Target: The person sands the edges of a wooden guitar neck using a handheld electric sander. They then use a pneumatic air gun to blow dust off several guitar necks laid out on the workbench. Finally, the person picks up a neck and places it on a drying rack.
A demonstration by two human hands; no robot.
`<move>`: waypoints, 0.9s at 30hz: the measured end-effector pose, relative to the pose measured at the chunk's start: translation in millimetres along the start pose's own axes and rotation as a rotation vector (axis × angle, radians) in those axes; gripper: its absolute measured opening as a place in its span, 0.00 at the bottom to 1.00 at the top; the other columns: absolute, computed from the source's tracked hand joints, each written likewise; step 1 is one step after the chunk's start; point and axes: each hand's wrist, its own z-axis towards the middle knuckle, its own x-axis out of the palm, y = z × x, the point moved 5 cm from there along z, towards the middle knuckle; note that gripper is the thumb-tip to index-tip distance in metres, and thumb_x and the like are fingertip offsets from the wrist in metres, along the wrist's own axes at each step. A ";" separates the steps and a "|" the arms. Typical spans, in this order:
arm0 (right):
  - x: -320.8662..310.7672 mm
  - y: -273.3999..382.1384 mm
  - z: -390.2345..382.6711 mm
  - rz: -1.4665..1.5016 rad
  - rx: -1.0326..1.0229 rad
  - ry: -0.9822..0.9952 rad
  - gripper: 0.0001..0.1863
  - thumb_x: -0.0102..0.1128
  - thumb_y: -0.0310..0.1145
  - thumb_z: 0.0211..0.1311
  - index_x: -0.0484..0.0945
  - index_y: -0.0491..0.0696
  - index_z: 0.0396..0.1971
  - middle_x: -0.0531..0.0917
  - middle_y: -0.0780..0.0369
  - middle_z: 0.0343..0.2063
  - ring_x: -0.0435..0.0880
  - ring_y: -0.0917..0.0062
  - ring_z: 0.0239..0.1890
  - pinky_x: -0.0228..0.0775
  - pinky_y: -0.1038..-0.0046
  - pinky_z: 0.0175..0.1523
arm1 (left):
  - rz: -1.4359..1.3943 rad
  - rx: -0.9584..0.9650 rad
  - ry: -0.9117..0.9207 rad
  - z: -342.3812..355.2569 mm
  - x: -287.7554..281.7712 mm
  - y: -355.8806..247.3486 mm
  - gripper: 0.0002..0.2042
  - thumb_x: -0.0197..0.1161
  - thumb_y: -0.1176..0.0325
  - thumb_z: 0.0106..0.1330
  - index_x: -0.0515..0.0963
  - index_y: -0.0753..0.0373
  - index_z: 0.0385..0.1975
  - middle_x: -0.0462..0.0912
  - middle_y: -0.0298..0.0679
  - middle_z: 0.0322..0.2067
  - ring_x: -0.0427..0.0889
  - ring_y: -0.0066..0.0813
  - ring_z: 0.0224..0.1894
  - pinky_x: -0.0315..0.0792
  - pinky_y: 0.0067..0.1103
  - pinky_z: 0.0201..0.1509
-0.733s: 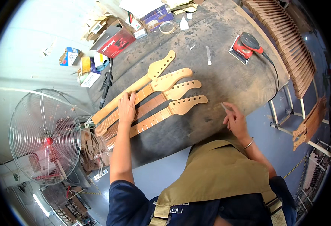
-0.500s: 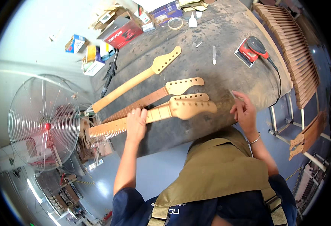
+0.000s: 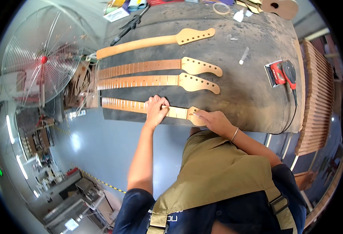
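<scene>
Several unfinished wooden guitar necks lie side by side on a dusty grey workbench [image 3: 249,97]. The nearest neck [image 3: 126,105] rests along the bench's front edge. My left hand [image 3: 157,109] presses down on its fretboard near the middle, fingers curled over it. My right hand [image 3: 212,120] grips its headstock end at the bench edge. Two more fretted necks [image 3: 155,66] [image 3: 155,81] lie just beyond, and a plain neck [image 3: 155,40] lies farthest.
A red and black sander [image 3: 281,73] with its cord sits at the bench's right. A rack of wooden parts [image 3: 319,97] stands right of the bench. A wire-guarded fan [image 3: 42,58] is at the left. Boxes, tape and a guitar body clutter the far edge.
The nearest neck has been drawn toward me to the bench's front edge. My left hand stayed on its fretboard, and my right hand moved from the bare bench onto its headstock.
</scene>
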 end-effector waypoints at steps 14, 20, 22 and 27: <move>3.1 9.1 25.5 -0.329 -0.334 0.317 0.23 0.59 0.29 0.64 0.76 0.54 0.60 0.84 0.60 0.26 0.86 0.62 0.29 0.75 0.61 0.33 | 0.313 -0.395 -0.519 18.8 25.1 -4.3 0.19 0.60 0.59 0.61 0.86 0.65 0.15 0.87 0.47 0.24 0.82 0.43 0.35 0.68 0.34 0.53; 4.9 14.5 35.5 -0.496 -0.440 0.371 0.26 0.60 0.27 0.63 0.77 0.53 0.63 0.83 0.62 0.25 0.86 0.65 0.29 0.75 0.63 0.33 | 0.312 -0.399 -0.563 16.6 24.8 -7.0 0.18 0.59 0.61 0.60 0.84 0.66 0.12 0.84 0.46 0.20 0.80 0.42 0.32 0.67 0.33 0.49; 2.8 9.1 23.7 -0.543 -0.424 0.395 0.26 0.60 0.27 0.64 0.77 0.54 0.64 0.83 0.61 0.25 0.86 0.64 0.30 0.75 0.63 0.33 | 0.279 -0.401 -0.615 12.5 22.3 -6.6 0.17 0.60 0.63 0.58 0.82 0.66 0.11 0.82 0.46 0.19 0.78 0.42 0.30 0.67 0.32 0.47; 15.4 10.3 35.6 -0.604 -0.446 0.381 0.24 0.58 0.27 0.66 0.78 0.55 0.62 0.83 0.61 0.24 0.86 0.62 0.30 0.75 0.61 0.33 | 0.208 -0.400 -0.693 9.7 25.1 -6.1 0.16 0.62 0.62 0.56 0.81 0.65 0.10 0.80 0.45 0.16 0.76 0.42 0.29 0.67 0.30 0.47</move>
